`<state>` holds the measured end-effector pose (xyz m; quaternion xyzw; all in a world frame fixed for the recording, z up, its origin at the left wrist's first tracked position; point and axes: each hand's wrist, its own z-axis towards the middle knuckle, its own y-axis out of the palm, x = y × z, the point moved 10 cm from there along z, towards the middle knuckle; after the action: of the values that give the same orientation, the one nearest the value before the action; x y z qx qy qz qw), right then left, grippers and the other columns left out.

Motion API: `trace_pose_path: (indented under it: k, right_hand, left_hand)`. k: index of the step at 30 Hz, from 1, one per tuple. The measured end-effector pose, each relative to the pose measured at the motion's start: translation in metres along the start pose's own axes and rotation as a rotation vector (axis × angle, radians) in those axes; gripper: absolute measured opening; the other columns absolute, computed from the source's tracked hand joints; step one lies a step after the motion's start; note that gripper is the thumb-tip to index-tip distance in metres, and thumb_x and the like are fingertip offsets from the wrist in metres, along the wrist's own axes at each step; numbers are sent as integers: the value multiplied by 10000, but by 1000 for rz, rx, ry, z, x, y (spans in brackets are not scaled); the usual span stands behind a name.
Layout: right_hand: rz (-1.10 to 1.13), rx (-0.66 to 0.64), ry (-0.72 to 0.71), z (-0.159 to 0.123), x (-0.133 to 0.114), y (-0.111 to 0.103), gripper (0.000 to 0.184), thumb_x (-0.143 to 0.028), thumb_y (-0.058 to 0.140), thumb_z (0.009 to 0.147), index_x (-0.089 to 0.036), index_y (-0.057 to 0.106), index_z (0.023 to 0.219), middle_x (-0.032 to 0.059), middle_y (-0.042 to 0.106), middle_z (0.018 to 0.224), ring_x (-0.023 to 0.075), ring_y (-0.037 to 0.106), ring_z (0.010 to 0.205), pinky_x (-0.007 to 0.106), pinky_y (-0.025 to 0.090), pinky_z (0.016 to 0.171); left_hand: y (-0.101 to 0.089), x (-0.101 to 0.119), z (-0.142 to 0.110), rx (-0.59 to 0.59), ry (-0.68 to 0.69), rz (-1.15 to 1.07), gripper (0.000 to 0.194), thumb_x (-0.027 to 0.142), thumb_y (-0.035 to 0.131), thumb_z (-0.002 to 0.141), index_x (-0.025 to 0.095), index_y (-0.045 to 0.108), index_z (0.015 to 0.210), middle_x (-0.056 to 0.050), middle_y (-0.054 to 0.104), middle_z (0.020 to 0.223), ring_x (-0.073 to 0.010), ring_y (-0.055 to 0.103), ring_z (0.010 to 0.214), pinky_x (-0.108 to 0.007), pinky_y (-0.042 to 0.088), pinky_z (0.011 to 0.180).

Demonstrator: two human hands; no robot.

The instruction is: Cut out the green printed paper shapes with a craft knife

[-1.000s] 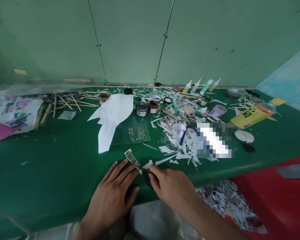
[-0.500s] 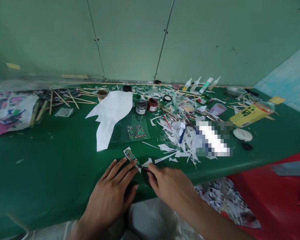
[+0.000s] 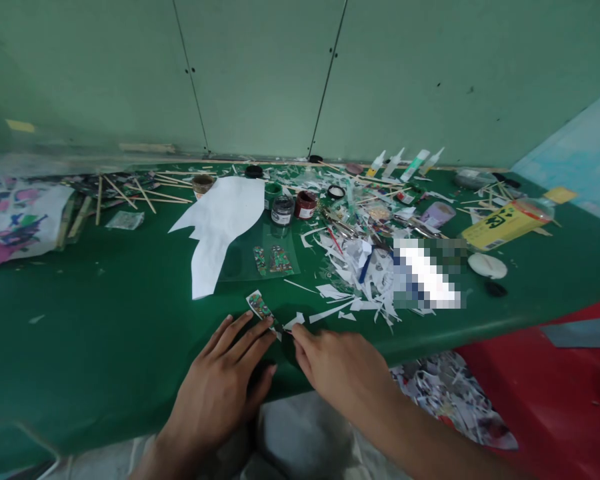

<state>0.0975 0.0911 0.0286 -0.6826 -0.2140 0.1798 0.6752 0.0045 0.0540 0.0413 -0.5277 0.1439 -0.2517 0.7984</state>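
My left hand (image 3: pixel 220 380) lies with fingers spread on the green tabletop. Its fingertips press the lower end of a small painted paper strip (image 3: pixel 260 305), patterned in green, brown and black with a white edge. Closed in a pinch, my right hand (image 3: pixel 337 360) holds a thin slender tool (image 3: pixel 288 331) whose end meets the strip's lower tip. Most of the tool is hidden by the fingers, so its kind is unclear. A white paper scrap (image 3: pixel 295 321) lies just beyond the right fingertips. Two similar painted pieces (image 3: pixel 281 259) rest on a clear sheet farther back.
A large white paper cutout (image 3: pixel 225 230) lies behind the left hand, beside open paint jars (image 3: pixel 283 211). Paper scraps (image 3: pixel 350 260) heap up to the right. Glue bottles (image 3: pixel 415 165) stand at the back, with a yellow-labelled container (image 3: pixel 500 227) at right. Scraps fill a bag (image 3: pixel 455 393) below the edge.
The view has shifted slightly. My right hand and the thin tool have moved a little at the strip's lower end; my left hand stays pressed on the strip.
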Motion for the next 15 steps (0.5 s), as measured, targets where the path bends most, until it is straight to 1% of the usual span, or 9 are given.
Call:
trace_pose_path:
  k: [3,6,8,11,13,15]
  right_hand:
    - [-17,-32,-15,0,-3,0,169,-154,469,873,-192,618,942,31,638,537,138,556,399,295,124,394]
    - [-38,-83,-15,-3,-6,2,214,-98,510,811,-181,628,969,40,645,536,152,564,399,298,111,384]
    - [-45,-91,-8,-5,-6,1,225,-88,520,794,-177,636,965,42,642,529,154,560,394,299,101,381]
    - [-25,-60,9,-10,0,-3,170,-137,505,829,-189,639,919,36,625,504,155,547,380,301,88,384]
    - [11,-33,23,-12,7,-7,164,-203,474,874,-201,637,898,25,607,481,154,537,371,300,85,389]
    - [51,6,59,-14,15,-12,206,-255,433,909,-207,633,910,19,606,485,154,539,375,296,92,399]
  left_hand:
    - [0,0,0,1,-7,3,356,295,523,888,229,562,1236,-16,606,1316,-245,542,1231,-501,469,1023]
    - [-1,-1,1,11,-16,6,352,290,523,884,226,567,1228,-22,614,1305,-246,541,1224,-495,462,1019]
    - [-2,-1,1,18,-13,8,348,283,521,884,219,573,1222,-26,619,1297,-244,536,1223,-482,448,1023]
    - [-4,2,1,34,-31,17,333,294,505,896,223,592,1209,-25,634,1270,-244,550,1181,-469,409,1030]
    - [-10,3,2,63,-97,37,313,305,476,913,231,621,1180,-25,672,1199,-245,582,1090,-463,392,1002]
    - [-16,4,4,83,-168,70,311,298,443,928,221,647,1150,-29,705,1111,-246,597,1006,-455,376,963]
